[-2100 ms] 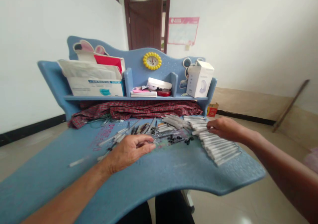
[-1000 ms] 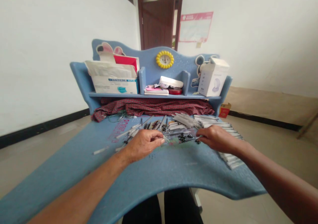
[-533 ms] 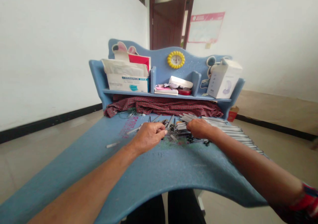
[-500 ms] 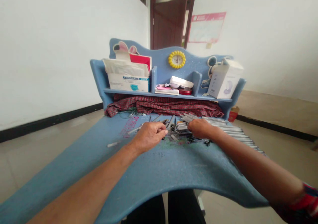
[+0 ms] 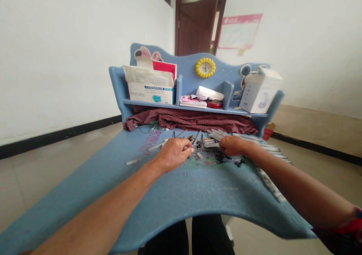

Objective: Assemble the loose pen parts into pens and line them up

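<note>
On the blue desk (image 5: 169, 198), my left hand (image 5: 174, 153) is closed, its thumb pressed to the curled fingers beside a scatter of pen parts. Whatever it grips is hidden. My right hand (image 5: 232, 145) is closed too, at the right end of a stack of pale pen barrels (image 5: 212, 143); its fingertips are out of sight. Small black pieces (image 5: 226, 159), which look like pen caps or clips, lie just below it. Between the hands are slim tubes and a short clear piece (image 5: 200, 155). Rows of slim pens (image 5: 273, 148) extend beyond my right forearm.
A short white piece (image 5: 132, 162) lies left of my left hand. Behind the parts, a red checked cloth (image 5: 192, 120) is bunched under the shelf (image 5: 158, 105). The shelf carries a mask box (image 5: 149, 92), a white box (image 5: 263, 91) and papers. Pale strips (image 5: 271, 185) line the desk's right side.
The view has shifted slightly, so the desk appears a little further right. Pale strips beside my right forearm have come into sight. Both hands remain closed in nearly the same places.
</note>
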A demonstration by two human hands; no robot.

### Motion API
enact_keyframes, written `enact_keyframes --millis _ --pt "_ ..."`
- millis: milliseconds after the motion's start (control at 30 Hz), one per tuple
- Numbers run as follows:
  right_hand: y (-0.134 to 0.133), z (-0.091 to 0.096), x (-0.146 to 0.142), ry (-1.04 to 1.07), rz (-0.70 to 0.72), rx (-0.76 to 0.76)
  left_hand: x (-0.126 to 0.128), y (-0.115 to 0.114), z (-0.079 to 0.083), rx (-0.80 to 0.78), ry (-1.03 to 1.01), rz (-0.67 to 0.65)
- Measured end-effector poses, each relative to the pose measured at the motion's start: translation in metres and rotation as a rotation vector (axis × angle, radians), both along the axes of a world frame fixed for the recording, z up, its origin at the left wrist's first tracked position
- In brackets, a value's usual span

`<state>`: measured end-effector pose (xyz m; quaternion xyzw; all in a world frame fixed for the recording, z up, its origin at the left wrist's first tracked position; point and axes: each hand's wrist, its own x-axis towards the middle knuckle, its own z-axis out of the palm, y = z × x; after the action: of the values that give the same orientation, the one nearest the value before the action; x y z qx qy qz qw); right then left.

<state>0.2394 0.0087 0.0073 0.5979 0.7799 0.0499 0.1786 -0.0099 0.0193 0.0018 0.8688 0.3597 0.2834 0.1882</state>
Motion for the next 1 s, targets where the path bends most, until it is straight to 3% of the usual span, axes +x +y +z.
enact_keyframes --millis 233,433,767,1000 --pt "-0.020 0.023 -0.014 0.054 0.020 0.104 0.000 0.001 -0.003 0.019 0.001 0.002" --pt "-0.035 0.027 -0.031 0.151 0.051 0.205 0.000 0.002 -0.006 0.071 0.012 0.014" --pt "-0.022 0.024 0.025 0.224 -0.189 0.319 0.003 0.003 -0.010 0.183 0.116 -0.024" --pt "-0.018 0.003 0.021 0.209 -0.237 0.303 0.002 0.007 -0.012 0.189 0.147 -0.014"
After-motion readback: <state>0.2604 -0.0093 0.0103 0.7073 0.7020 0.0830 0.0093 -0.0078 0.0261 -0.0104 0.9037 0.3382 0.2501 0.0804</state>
